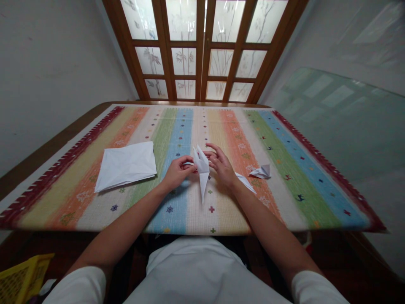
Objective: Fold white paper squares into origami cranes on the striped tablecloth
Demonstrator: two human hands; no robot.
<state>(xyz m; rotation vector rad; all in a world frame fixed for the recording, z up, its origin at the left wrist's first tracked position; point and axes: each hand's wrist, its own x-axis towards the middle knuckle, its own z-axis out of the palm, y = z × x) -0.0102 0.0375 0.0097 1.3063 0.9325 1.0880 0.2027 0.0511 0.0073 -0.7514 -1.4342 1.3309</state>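
A crisp, pointed folded-paper figure (203, 168) is hanging over the striped tablecloth (289, 207). The left hand (177, 173) is pinching its edge; the right hand (224, 168), fingers loosely spread, is touching its other side, grip unclear. Creased white paper sheets (127, 164) are lying leftward.

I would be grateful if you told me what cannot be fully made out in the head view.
In the head view:
1. Left hand and right hand: their exact fingertip contact is partly hidden by the folded paper.
2. White paper piece: its left end runs behind the right wrist.
3. Yellow basket: cut off by the left and bottom edges.
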